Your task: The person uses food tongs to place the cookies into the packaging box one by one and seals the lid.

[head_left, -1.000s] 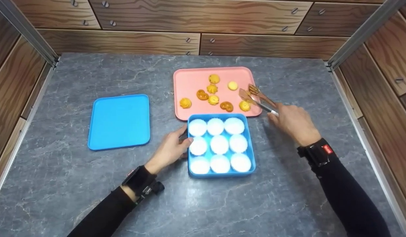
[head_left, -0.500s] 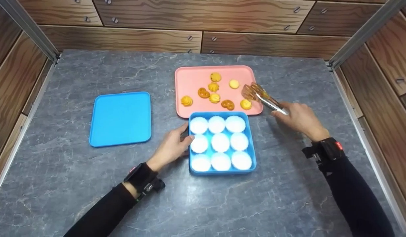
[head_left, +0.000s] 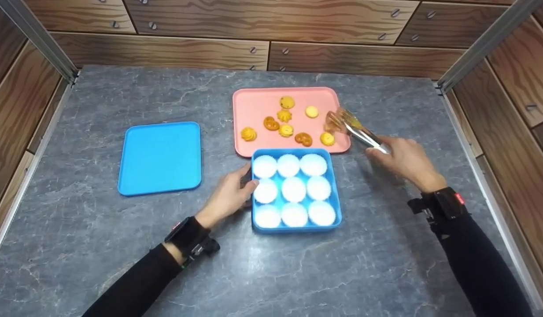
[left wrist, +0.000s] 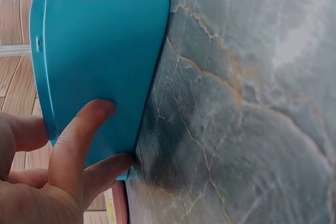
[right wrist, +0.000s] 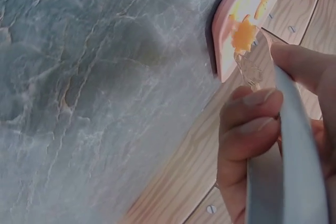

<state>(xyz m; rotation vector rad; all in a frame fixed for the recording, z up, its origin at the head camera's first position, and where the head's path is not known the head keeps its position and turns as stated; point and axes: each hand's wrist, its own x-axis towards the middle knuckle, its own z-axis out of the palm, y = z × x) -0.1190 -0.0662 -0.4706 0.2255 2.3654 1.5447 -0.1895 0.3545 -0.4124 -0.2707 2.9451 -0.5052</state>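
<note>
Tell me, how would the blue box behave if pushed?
The blue box is probably stiff: its wall looks undented where the left hand touches it. Low and broad, it seems unlikely to tip. Its smooth walls might feel slippery.

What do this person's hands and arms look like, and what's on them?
The left hand and right hand are bare. Long black sleeves cover both arms. A boxy black device is strapped to each wrist, the right one showing a small red label.

Grey marbled tabletop (head_left: 368, 273) before a wood-patterned back wall (head_left: 271, 20), metal posts (head_left: 487, 44) at both far corners.
</note>
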